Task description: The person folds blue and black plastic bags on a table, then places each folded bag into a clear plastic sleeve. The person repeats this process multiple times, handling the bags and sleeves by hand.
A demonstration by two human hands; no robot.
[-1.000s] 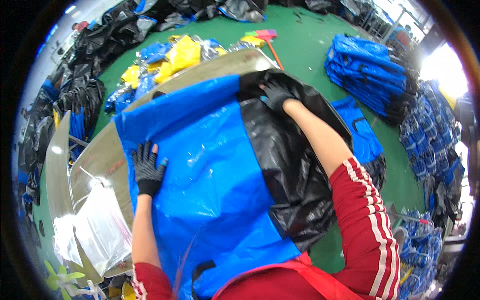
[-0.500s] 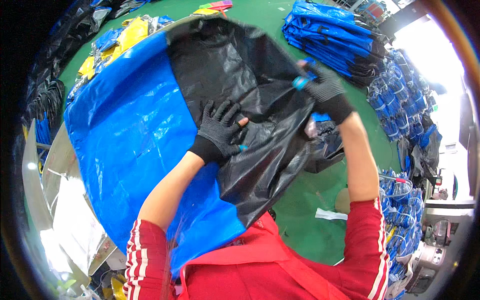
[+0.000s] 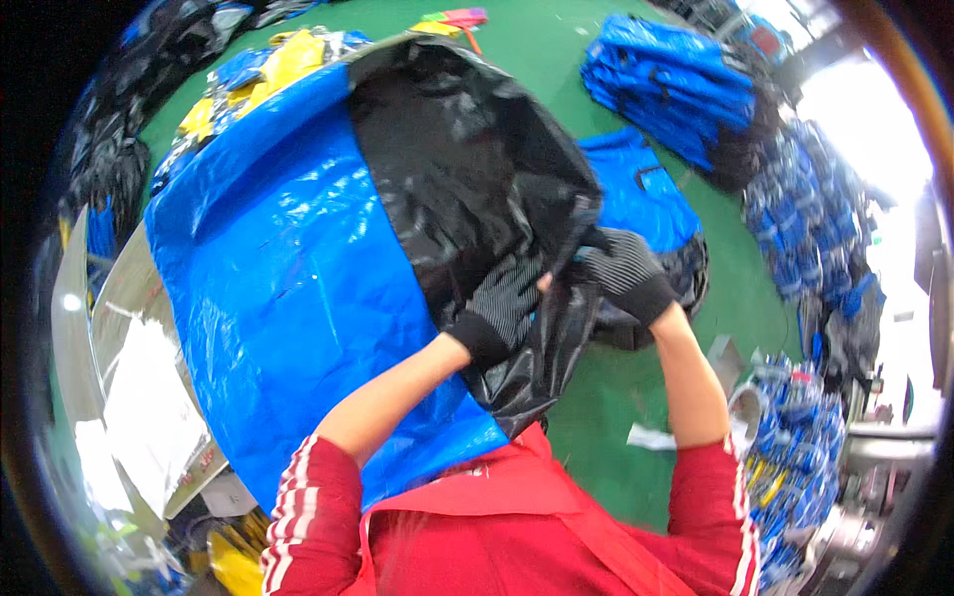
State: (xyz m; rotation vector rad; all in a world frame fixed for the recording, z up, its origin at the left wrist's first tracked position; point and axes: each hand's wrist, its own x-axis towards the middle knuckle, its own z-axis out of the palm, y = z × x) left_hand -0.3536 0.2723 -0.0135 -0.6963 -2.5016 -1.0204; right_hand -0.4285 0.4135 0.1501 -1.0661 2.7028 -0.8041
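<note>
A large blue-and-black plastic bag lies spread in front of me, its left part blue and its right part black and creased. My left hand, in a grey-and-black knit glove with bare fingertips, lies on the black part, fingers stretched toward the right edge. My right hand, gloved the same way, is closed on that edge, its fingertips partly hidden. Both hands are close together. Beyond the right edge, another blue bag with a dark strap and black lower part lies below.
Stacked blue bags lie on the green floor at the far right. Bundled blue goods line the right side. Yellow and blue pieces are heaped at the far left. A curved pale metal panel stands at left.
My right hand has come down and inward along the black edge, uncovering the blue bag beyond. My left hand has slid right across the black part, toward it.
</note>
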